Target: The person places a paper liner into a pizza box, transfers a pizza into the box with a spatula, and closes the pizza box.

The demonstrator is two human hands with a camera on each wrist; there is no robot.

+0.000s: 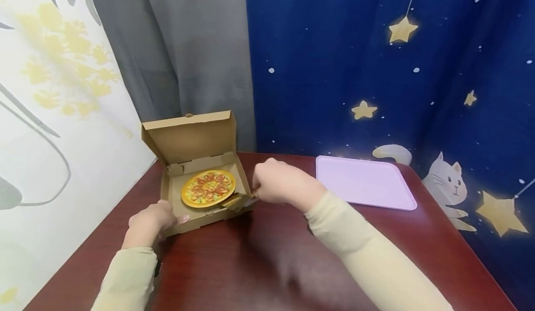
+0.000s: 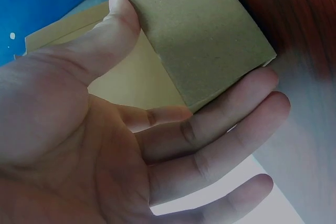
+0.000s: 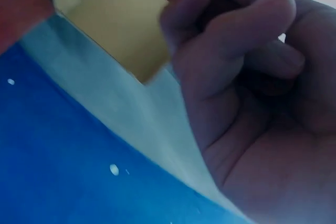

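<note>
An open cardboard pizza box (image 1: 200, 222) stands at the left of the table with its lid (image 1: 192, 144) raised at the back. Inside lies a round pizza (image 1: 210, 187) with a yellow rim. My left hand (image 1: 154, 218) grips the box's front left corner; in the left wrist view the thumb lies over the cardboard wall (image 2: 194, 35) and the fingers run along its outside. Beside the box's right wall, my right hand (image 1: 282, 183) holds the handle of a gold cake server (image 1: 235, 202), whose blade reaches over the wall to the pizza's edge. In the right wrist view the server is hidden behind curled fingers.
A pale pink rectangular tray (image 1: 363, 181) lies at the back right of the dark red table (image 1: 334, 255). Behind the table hang a grey curtain (image 1: 213, 60) and a blue one (image 1: 317, 69) with stars. A white patterned curtain (image 1: 62, 139) borders the left side.
</note>
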